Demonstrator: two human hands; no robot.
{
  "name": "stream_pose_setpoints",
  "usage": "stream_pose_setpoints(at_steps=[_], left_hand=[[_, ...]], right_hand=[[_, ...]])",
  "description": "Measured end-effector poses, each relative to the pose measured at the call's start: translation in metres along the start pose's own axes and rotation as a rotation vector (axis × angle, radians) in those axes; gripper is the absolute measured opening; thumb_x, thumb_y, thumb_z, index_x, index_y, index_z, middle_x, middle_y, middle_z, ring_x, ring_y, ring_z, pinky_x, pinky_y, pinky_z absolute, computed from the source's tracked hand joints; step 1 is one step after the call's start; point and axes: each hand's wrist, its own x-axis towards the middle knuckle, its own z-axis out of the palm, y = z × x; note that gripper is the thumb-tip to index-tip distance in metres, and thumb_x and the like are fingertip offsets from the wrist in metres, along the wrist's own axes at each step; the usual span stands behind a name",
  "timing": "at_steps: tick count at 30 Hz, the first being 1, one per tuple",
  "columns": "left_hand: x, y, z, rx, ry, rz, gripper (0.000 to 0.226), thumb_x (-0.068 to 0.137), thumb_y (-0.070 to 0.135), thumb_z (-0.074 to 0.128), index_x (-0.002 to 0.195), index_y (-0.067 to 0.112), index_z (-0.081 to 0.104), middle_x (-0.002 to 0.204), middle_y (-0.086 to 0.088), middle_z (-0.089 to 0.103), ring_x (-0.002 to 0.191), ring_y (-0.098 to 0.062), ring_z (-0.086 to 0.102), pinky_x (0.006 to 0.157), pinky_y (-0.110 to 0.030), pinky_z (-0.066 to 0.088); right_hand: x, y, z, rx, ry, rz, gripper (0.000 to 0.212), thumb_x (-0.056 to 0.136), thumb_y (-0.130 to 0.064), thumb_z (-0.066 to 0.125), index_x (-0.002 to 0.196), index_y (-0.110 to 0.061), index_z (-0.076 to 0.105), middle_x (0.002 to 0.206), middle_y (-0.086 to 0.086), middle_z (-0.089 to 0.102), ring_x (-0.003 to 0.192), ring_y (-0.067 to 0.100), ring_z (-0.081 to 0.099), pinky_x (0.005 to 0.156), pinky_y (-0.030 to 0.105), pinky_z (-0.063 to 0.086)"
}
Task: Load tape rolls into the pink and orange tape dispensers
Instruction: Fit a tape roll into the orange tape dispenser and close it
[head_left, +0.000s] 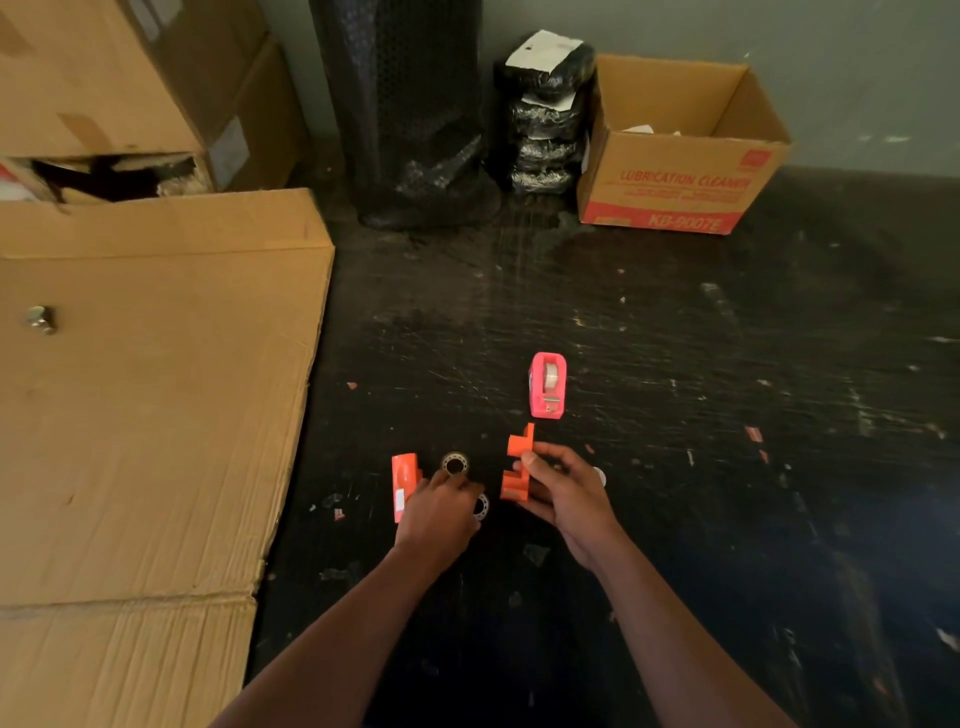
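A pink tape dispenser (547, 385) stands on the dark floor with a tape roll inside it. Just below it, my right hand (563, 486) grips an orange tape dispenser (518, 464) from its right side. My left hand (439, 512) rests low on the floor, fingers curled over a tape roll (481, 506) that peeks out at its right edge. Another tape roll (454, 463) lies flat on the floor just above that hand. An orange packaging piece (403, 483) lies to the left of my left hand.
A large flattened cardboard sheet (145, 395) covers the floor at left, with a small metal part (41, 318) on it. Cardboard boxes (104, 78) stack at the back left. A black wrapped roll (410, 109), black bundles (545, 114) and an open box (680, 150) stand at the back.
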Motion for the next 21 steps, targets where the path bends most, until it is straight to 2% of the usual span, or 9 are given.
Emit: stream_pose_setpoints(at_steps=[2,5,7,9,12,14,16,18,21], left_hand=[[0.000,-0.001,-0.002,-0.099,0.029,-0.014,0.038,0.095,0.030,0.066,0.133,0.023,0.064,0.137,-0.004,0.065,0.128,-0.023,0.059,0.107,-0.040,0.050],[-0.003,0.000,-0.010,-0.435,0.114,-0.052,0.022,0.091,0.027,0.071,0.113,0.024,0.073,0.111,0.004,0.070,0.107,-0.013,0.065,0.092,-0.029,0.054],[-0.005,-0.002,-0.021,-0.653,0.169,-0.153,0.029,0.090,0.027,0.075,0.118,0.024,0.074,0.109,0.009,0.065,0.100,-0.004,0.062,0.085,-0.017,0.048],[-0.006,-0.006,-0.034,-0.848,0.183,-0.272,0.037,0.089,0.026,0.077,0.126,0.024,0.071,0.116,0.010,0.064,0.097,-0.002,0.064,0.080,-0.013,0.048],[-0.006,-0.010,-0.055,-1.155,0.151,-0.354,0.046,0.088,0.018,0.078,0.132,0.021,0.066,0.117,0.005,0.069,0.100,-0.011,0.072,0.086,-0.031,0.064],[-0.008,-0.011,-0.070,-1.340,0.155,-0.377,0.048,0.087,0.010,0.079,0.131,0.019,0.060,0.121,-0.004,0.067,0.107,-0.020,0.072,0.087,-0.037,0.065],[-0.010,-0.009,-0.085,-1.465,0.158,-0.373,0.039,0.091,0.009,0.075,0.126,0.016,0.058,0.124,-0.011,0.066,0.110,-0.024,0.071,0.091,-0.043,0.064],[-0.011,-0.006,-0.095,-1.489,0.144,-0.357,0.026,0.096,0.013,0.069,0.121,0.015,0.063,0.122,-0.012,0.068,0.108,-0.023,0.072,0.094,-0.043,0.062],[-0.011,-0.002,-0.104,-1.499,0.117,-0.327,0.023,0.101,0.019,0.062,0.124,0.015,0.066,0.120,-0.011,0.070,0.104,-0.021,0.075,0.091,-0.038,0.063]], right_hand=[[-0.001,-0.001,-0.001,0.000,0.007,-0.003,0.024,0.098,-0.017,0.070,0.122,-0.021,0.070,0.115,0.006,0.080,0.099,0.019,0.081,0.083,0.039,0.066],[-0.001,-0.003,-0.002,0.007,0.024,-0.008,0.023,0.098,-0.017,0.071,0.121,-0.021,0.071,0.115,0.007,0.080,0.102,0.021,0.080,0.091,0.046,0.065],[-0.003,-0.006,-0.003,0.015,0.028,-0.015,0.023,0.098,-0.018,0.070,0.120,-0.022,0.071,0.114,0.006,0.081,0.102,0.021,0.080,0.094,0.047,0.064],[-0.005,-0.010,-0.003,0.021,0.022,-0.032,0.023,0.099,-0.018,0.069,0.122,-0.023,0.070,0.115,0.005,0.080,0.101,0.019,0.080,0.091,0.043,0.064],[-0.009,-0.016,-0.001,0.015,-0.002,-0.058,0.025,0.100,-0.018,0.068,0.124,-0.021,0.070,0.116,0.005,0.079,0.100,0.018,0.081,0.084,0.037,0.065],[-0.012,-0.019,0.002,0.010,-0.021,-0.074,0.025,0.100,-0.017,0.068,0.124,-0.021,0.070,0.117,0.006,0.079,0.102,0.019,0.080,0.080,0.035,0.065],[-0.015,-0.022,0.005,0.004,-0.042,-0.092,0.025,0.100,-0.017,0.067,0.125,-0.021,0.069,0.118,0.007,0.079,0.104,0.019,0.080,0.081,0.035,0.065],[-0.018,-0.025,0.008,-0.009,-0.063,-0.114,0.026,0.101,-0.017,0.067,0.126,-0.021,0.069,0.118,0.004,0.079,0.104,0.017,0.080,0.082,0.035,0.065],[-0.023,-0.030,0.013,-0.033,-0.088,-0.150,0.025,0.101,-0.016,0.066,0.126,-0.020,0.069,0.117,0.003,0.079,0.103,0.016,0.079,0.080,0.033,0.065]])
